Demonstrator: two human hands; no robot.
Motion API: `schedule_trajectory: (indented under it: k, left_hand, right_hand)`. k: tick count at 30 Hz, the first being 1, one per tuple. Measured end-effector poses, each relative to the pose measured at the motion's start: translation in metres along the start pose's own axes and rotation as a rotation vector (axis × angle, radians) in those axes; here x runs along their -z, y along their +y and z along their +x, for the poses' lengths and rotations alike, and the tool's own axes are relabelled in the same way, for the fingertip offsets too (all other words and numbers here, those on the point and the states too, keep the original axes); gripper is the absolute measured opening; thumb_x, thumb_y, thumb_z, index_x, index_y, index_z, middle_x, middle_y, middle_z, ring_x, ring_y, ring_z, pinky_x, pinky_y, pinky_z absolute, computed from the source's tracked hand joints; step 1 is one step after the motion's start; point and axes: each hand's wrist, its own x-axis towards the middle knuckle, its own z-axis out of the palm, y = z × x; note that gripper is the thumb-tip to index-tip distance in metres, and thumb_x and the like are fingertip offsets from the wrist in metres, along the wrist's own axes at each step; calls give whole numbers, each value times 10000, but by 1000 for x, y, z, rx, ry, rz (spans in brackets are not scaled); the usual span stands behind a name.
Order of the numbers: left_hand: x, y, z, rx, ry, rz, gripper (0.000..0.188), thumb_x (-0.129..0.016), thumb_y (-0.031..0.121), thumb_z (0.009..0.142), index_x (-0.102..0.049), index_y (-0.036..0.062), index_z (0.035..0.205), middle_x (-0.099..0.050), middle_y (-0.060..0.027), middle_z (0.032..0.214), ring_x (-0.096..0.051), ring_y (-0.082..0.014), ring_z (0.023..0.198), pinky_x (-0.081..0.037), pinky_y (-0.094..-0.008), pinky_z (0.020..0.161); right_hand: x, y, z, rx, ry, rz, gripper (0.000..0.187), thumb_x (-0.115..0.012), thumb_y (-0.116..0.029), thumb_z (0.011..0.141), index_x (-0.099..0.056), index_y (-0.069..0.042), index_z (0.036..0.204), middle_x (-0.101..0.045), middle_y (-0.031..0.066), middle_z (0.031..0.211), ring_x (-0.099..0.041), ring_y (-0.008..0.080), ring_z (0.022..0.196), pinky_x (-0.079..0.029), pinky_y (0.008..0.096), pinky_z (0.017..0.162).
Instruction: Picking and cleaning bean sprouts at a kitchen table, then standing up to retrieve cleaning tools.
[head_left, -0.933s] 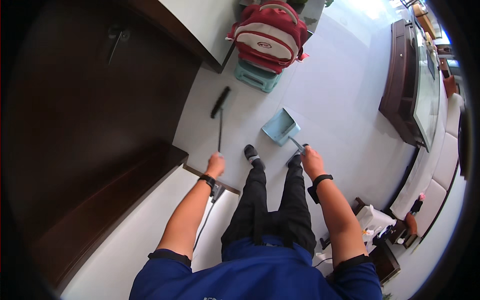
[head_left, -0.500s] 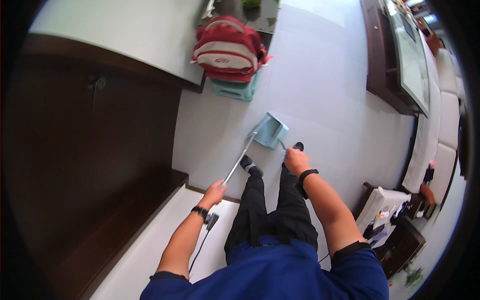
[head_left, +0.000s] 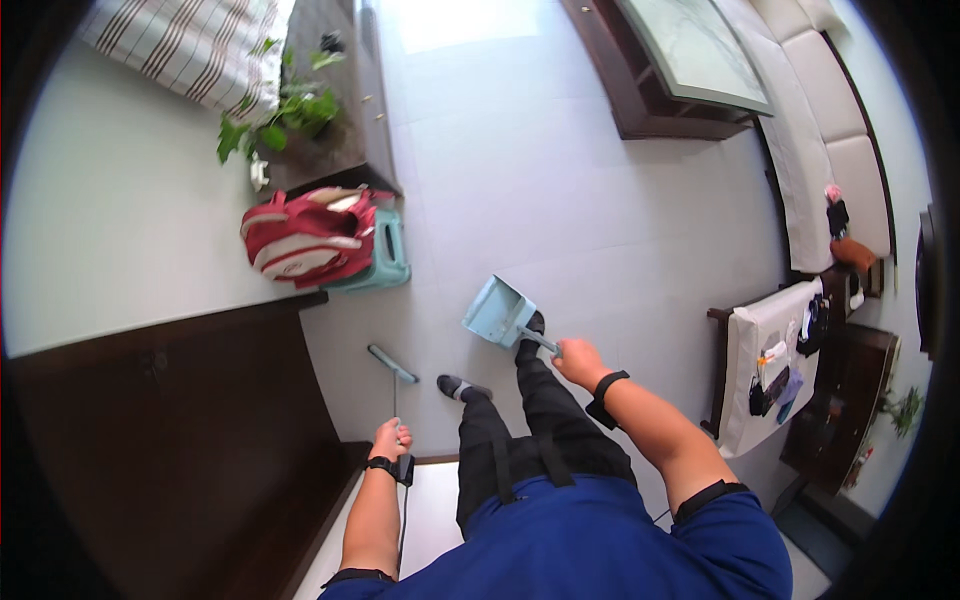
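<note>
My left hand (head_left: 392,440) is closed round the thin handle of a broom. The narrow grey-blue broom head (head_left: 393,363) is at the floor, left of my feet and apart from the dustpan. In my closed right hand (head_left: 578,362) is the short handle of a light blue dustpan (head_left: 497,310). The pan is just ahead of my right shoe, its tray facing up. I cannot make out any dirt in it.
A red and beige backpack (head_left: 305,240) rests on a teal plastic stool (head_left: 390,255) at the left. Beyond it stands a dark cabinet (head_left: 345,110) with a leafy plant (head_left: 300,110). A dark-framed coffee table (head_left: 650,110) and pale sofas (head_left: 815,85) lie to the right.
The broom head has come away from the dustpan and moved left to the floor. My view has turned, so the backpack and stool appear farther left. Both hands keep their holds.
</note>
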Motion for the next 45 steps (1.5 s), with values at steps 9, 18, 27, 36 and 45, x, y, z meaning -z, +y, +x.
schedule_trajectory:
  k: [9, 18, 27, 36, 45]
  left_hand:
    - [-248, -29, -15, 9, -58, 273, 290, -427, 297, 1032, -380, 68, 861, -413, -20, 644, -353, -112, 444, -259, -258, 372]
    - [-408, -3, -28, -39, -182, 454, 239, -439, 268, 1039, -366, 68, 930, -427, -40, 680, -363, -113, 466, -261, -251, 379]
    - [-510, 44, -51, 28, -235, 581, 140, -480, 227, 1019, -394, 117, 1019, -439, -52, 741, -362, -112, 510, -266, -246, 409]
    - [-593, 91, -84, -119, -305, 1025, 299, -570, 244, 983, -442, 146, 1236, -462, -56, 733, -349, -105, 497, -271, -237, 408]
    - [-700, 111, -103, -453, -88, 1217, 471, -512, 232, 999, -353, 226, 1443, -465, -52, 700, -348, -107, 446, -289, -260, 383]
  right_hand:
    - [68, 108, -35, -215, 90, 192, 229, -616, -263, 871, -638, -55, 964, -675, 205, 894, -632, 423, 884, -494, 515, 764]
    - [104, 155, -27, -441, 300, 236, 287, -632, -290, 873, -663, -60, 1043, -690, 200, 926, -646, 410, 914, -516, 498, 796]
    - [139, 179, 0, -655, 370, 303, 347, -653, -309, 860, -672, -33, 1069, -690, 210, 972, -649, 401, 945, -521, 477, 824]
    - [176, 208, 26, -818, 430, 397, 367, -661, -312, 860, -662, -42, 1108, -684, 213, 1033, -638, 402, 986, -511, 466, 847]
    - [212, 256, 53, -904, 381, 507, 336, -655, -305, 867, -665, -58, 1095, -698, 164, 982, -651, 369, 962, -518, 463, 818]
